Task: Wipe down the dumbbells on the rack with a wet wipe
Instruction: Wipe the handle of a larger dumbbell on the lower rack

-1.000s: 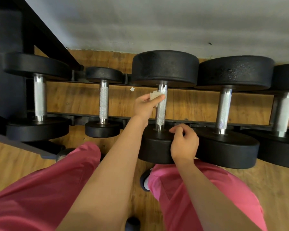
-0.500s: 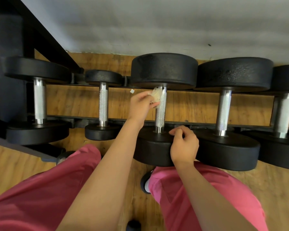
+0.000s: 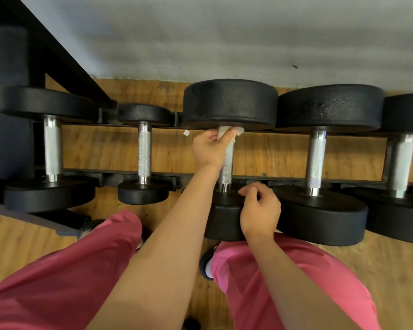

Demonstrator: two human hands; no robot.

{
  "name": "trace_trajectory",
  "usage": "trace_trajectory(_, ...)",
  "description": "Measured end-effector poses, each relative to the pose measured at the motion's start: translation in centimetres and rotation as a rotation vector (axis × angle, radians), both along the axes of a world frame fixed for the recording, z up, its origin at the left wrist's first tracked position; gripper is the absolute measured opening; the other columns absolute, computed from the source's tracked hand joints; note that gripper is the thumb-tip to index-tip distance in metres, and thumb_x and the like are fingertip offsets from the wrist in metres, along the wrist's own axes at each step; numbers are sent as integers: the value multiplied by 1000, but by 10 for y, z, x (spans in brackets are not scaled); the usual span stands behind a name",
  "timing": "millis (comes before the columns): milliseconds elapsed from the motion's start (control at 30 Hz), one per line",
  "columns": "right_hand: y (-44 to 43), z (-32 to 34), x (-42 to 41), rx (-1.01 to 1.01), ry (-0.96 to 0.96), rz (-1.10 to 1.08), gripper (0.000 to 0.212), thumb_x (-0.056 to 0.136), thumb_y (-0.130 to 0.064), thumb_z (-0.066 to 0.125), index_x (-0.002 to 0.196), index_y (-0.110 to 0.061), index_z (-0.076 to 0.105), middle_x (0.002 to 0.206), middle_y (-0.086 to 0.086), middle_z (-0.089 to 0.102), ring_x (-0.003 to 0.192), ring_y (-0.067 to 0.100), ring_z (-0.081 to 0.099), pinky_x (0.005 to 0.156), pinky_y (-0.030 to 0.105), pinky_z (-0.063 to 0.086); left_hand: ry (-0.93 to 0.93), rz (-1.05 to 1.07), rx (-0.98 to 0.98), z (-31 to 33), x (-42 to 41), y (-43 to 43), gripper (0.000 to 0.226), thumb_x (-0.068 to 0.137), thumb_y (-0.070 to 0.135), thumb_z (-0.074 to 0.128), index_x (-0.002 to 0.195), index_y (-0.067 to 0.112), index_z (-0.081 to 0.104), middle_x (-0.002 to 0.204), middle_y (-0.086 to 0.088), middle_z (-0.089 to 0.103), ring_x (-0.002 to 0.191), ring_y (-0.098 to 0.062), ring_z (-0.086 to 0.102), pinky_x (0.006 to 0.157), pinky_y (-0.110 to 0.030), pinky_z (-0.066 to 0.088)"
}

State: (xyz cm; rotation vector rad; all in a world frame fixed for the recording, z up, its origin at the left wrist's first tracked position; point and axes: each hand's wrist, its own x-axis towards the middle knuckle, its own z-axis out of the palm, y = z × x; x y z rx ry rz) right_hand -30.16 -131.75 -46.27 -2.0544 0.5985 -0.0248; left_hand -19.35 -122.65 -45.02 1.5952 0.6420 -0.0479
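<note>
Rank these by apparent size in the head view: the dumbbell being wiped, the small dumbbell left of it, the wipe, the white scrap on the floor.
1. dumbbell being wiped
2. small dumbbell
3. wipe, partly hidden in the left hand
4. white scrap

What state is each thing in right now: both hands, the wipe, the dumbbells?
middle dumbbell: lying across the rack, a hand at each end.
wipe: crumpled, against the far end of the middle dumbbell's handle.
left hand: pinches the wipe.
right hand: fingers curled over the middle dumbbell's near head.
other dumbbells: lying on the rack, untouched.
</note>
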Motion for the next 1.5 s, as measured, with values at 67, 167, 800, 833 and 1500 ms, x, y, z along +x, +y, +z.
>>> trace_trajectory(67, 1, 0, 0, -2, -5, 4, 27, 79, -29, 37, 63, -34, 58, 81, -2, 66, 83, 15, 58, 71, 30, 39, -76, 25, 89, -6, -3, 2, 16, 85, 30, 74, 78, 18, 66, 73, 11, 64, 68, 2, 57, 60, -6, 43)
trace_trajectory(167, 1, 2, 1, -2, -9, 3, 27, 79, -29, 37, 63, -32, 59, 80, -2, 65, 84, 16, 58, 71, 30, 38, -163, 87, 144, -10, -5, 4, 24, 90, 24, 69, 77, 5, 69, 69, 1, 64, 61, 1, 54, 59, -10, 43)
trace_trajectory(800, 0, 3, 1, 15, -24, -1, 29, 78, -31, 37, 65, -26, 63, 77, -5, 65, 84, 15, 58, 73, 31, 38, -88, -160, 184, -7, -17, 25, 16, 89, 25, 70, 84, 10, 73, 77, 2, 70, 69, 2, 61, 66, -13, 49)
trace_trajectory(833, 0, 4, 0, 12, -25, -3, 30, 78, -31, 36, 65, -26, 63, 77, -5, 65, 85, 16, 58, 73, 31, 39, -69, -219, 178, -6, -19, 26, 15, 88, 25, 71, 90, 10, 74, 81, 6, 70, 71, 6, 61, 65, -8, 47)
trace_trajectory(1500, -5, 6, 4, 32, 59, 144, 19, 90, -25, 56, 82, -16, 71, 82, 0, 69, 87, 22, 62, 86, 42, 49, 157, -797, 392, 31, -75, 51, 24, 84, 28, 74, 76, 5, 72, 77, -18, 60, 72, -24, 53, 68, -34, 37)
